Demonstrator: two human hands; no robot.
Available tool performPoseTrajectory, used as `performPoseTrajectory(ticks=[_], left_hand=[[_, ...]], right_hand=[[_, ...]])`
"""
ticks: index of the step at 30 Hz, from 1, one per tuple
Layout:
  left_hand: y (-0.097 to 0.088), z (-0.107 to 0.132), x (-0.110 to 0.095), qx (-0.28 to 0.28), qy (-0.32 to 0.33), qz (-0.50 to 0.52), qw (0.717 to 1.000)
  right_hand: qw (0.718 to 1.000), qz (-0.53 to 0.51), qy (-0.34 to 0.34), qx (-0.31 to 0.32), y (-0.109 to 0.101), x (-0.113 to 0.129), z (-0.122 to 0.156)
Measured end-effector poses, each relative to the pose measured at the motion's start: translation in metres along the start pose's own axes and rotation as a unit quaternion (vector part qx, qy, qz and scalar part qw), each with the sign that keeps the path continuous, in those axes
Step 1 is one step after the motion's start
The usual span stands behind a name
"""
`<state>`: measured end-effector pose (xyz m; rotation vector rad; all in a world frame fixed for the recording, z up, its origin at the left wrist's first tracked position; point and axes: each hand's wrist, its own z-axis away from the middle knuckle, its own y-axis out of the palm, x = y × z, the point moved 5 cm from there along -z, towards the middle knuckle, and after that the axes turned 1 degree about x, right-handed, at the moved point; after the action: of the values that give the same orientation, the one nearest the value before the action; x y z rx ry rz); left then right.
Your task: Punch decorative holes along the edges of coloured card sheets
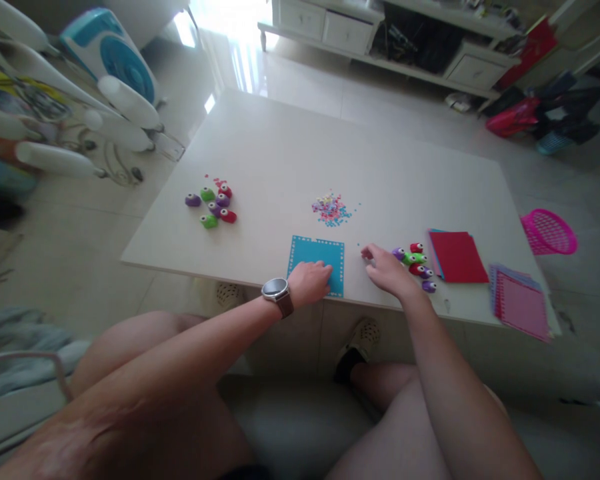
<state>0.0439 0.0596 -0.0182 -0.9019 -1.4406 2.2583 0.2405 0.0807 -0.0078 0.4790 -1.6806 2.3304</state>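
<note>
A square of blue paper (316, 252) lies at the table's front edge, with small cut-out shapes running along its borders. My left hand (311, 280), a watch on its wrist, rests on the lower part of this sheet with its fingers laid over it. To the right, my right hand (384, 268) hovers at the table with fingers loosely bent and thumb apart; I see nothing held in it. Just beyond it sits a group of small purple, green and red craft punches (416, 258). A pile of colourful paper confetti (331, 210) lies behind the blue sheet.
More craft punches (219, 208) stand at the table's left, beside red paper bits (219, 181). A red-topped paper stack (460, 257) and pink bordered sheets (523, 303) lie at the right. A pink basket (550, 232) stands past the table's right edge.
</note>
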Motion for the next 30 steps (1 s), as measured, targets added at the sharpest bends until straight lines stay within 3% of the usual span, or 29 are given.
performPoseTrajectory(ticks=[5,11,16,21,25,30], left_hand=[[-0.001,0.001,0.001,0.000,-0.001,0.004,1.000],[-0.001,0.003,0.000,0.000,-0.004,0.015,1.000],[-0.002,0.004,-0.001,0.002,-0.002,0.012,1.000],[-0.003,0.005,-0.001,-0.003,-0.001,0.008,1.000],[-0.003,0.006,-0.002,-0.002,0.001,0.006,1.000],[-0.005,0.006,-0.003,0.008,-0.003,0.007,1.000]], right_hand=[[1.000,0.023,-0.014,-0.013,0.005,0.002,-0.015],[0.996,-0.035,-0.024,-0.074,-0.005,0.003,-0.023],[0.999,-0.026,0.015,-0.039,0.000,0.003,-0.022],[0.996,-0.036,-0.059,-0.062,0.000,0.013,-0.022],[0.994,-0.026,-0.039,-0.095,-0.010,0.009,-0.020],[0.999,0.041,0.006,-0.035,-0.020,-0.004,-0.009]])
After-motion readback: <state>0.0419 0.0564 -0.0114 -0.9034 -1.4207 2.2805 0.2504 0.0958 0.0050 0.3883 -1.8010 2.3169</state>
